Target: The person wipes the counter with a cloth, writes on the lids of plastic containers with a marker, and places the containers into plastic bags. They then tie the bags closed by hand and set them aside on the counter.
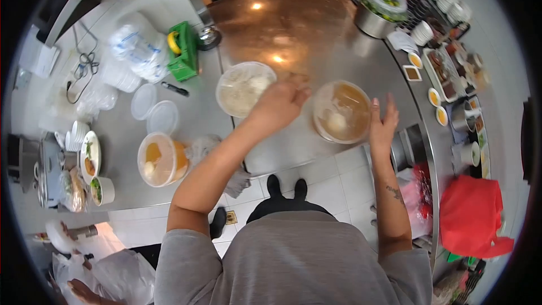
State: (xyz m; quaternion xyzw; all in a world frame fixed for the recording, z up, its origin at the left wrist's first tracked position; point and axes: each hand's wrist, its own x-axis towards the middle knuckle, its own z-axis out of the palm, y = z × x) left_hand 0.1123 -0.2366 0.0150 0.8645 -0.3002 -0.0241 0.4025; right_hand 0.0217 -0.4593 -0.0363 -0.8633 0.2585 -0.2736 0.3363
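Standing at a steel counter, you have your left hand between two round plastic tubs, its fingers drawn together and blurred; whether they pinch anything, the head view cannot tell. Your right hand is open, fingers spread and thumb beside the rim of the tub of brown broth; contact there is uncertain. That tub stands to the right of your left hand and to the left of your right, which is nearer. Being round, it offers no long axis; a pale lump shows inside. To the left of your left fingers, partly behind the wrist, stands the tub of whitish food.

By count, the tubs number three, the last one the tub of orange liquid, nearer your left forearm. Two translucent lids lie beyond it, along with one black marker and one green tape dispenser. Across the counter's right side sit three small cups of orange sauce, one square dish of dark sauce and one metal pot.
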